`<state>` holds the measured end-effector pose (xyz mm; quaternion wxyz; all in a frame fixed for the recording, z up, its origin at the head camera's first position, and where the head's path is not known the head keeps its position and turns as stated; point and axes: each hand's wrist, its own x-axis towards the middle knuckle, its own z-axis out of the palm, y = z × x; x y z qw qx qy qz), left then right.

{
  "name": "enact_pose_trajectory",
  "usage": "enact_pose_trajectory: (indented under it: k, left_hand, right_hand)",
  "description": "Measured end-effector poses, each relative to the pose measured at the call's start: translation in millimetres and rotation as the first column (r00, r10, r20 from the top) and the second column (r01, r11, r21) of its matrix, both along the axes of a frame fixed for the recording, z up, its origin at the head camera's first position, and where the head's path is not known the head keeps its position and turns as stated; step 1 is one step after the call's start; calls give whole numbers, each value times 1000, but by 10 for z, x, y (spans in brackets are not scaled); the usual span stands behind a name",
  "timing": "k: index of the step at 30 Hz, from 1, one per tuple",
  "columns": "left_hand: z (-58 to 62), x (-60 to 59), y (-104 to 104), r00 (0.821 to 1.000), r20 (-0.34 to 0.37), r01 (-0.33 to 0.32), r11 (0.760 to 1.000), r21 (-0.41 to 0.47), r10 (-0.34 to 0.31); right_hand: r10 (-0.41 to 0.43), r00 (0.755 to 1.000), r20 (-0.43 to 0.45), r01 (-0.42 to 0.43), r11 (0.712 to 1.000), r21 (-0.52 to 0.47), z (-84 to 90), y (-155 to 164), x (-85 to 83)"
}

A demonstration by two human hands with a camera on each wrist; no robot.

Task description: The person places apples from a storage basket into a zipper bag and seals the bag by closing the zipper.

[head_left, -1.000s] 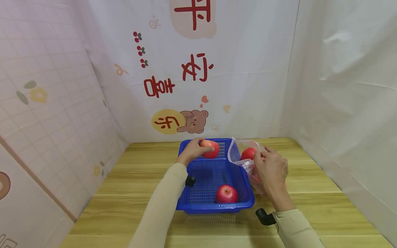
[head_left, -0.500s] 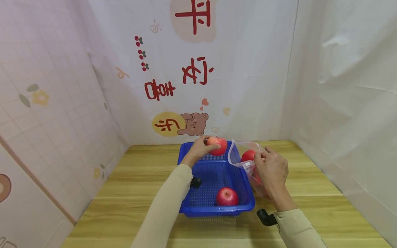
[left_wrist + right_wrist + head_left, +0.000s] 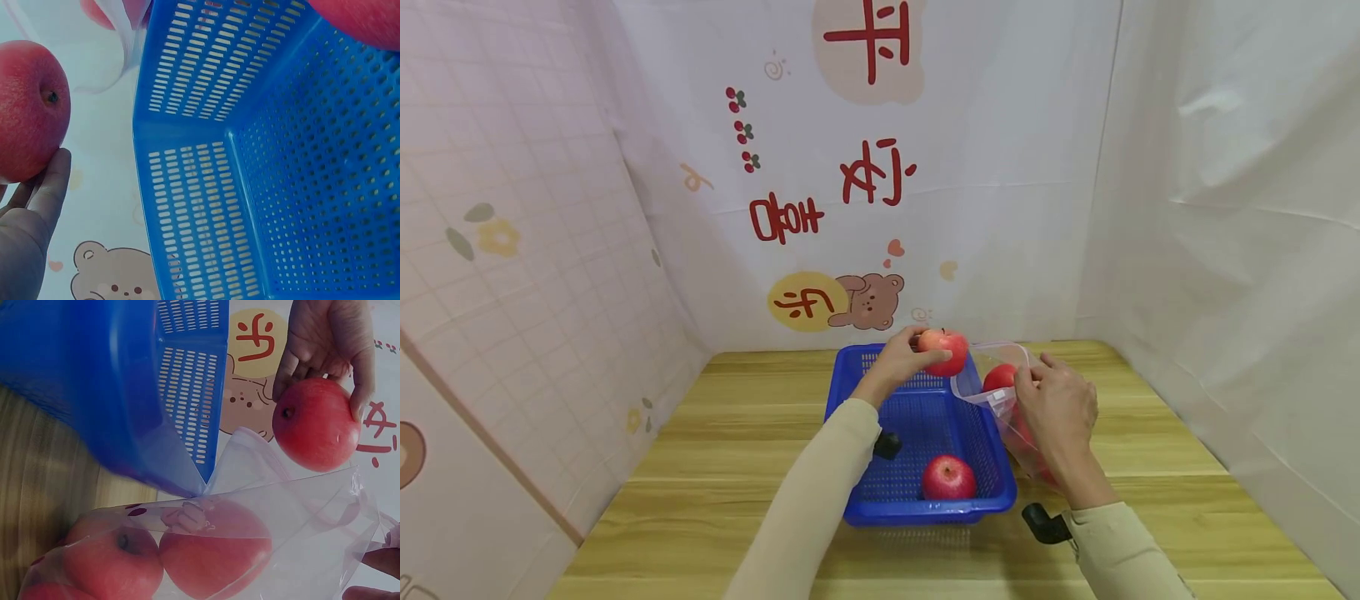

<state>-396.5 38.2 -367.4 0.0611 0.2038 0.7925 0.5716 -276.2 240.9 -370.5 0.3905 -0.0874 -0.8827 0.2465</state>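
My left hand (image 3: 901,362) grips a red apple (image 3: 945,352) above the far right corner of a blue plastic basket (image 3: 930,507), with fingers and thumb on its sides. In the right wrist view the held apple (image 3: 317,425) hangs close to the mouth of a clear zip bag (image 3: 312,531). My right hand (image 3: 1060,412) pinches the rim of that bag, keeping its mouth spread. Several apples (image 3: 215,553) lie inside the bag. Another apple (image 3: 949,477) sits in the basket's near right corner.
The basket and bag stand side by side on a wood-grain table (image 3: 730,433). A white printed cloth (image 3: 1000,208) closes off the back, with more cloth at both sides. Dark wrist mounts (image 3: 1045,525) stick out near the sleeves.
My left hand has lifted the apple from over the basket's far end and carried it right, to the bag's mouth. The right hand has stayed at the bag's rim.
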Motion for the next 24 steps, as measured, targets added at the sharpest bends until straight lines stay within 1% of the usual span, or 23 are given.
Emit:
enact_pose_trajectory:
  k: [10,14,19,24]
  left_hand:
    - [3,66,108,999,-18,31,999,20,-31]
    - [13,96,159,998,-19,53,998,29,-52]
    - [27,121,246,997,-24,80,995,57,-79]
    - [30,138,345,996,-25,84,994,62,-83]
  right_hand:
    - [-1,1000,9,1,1000,-14,28,-18,19]
    - [1,1000,20,-1,1000,-15,33,-26,25]
    - [1,1000,11,-1,1000,-6,37,-24,21]
    - [-3,1000,4,3,1000,13,43,-24,19]
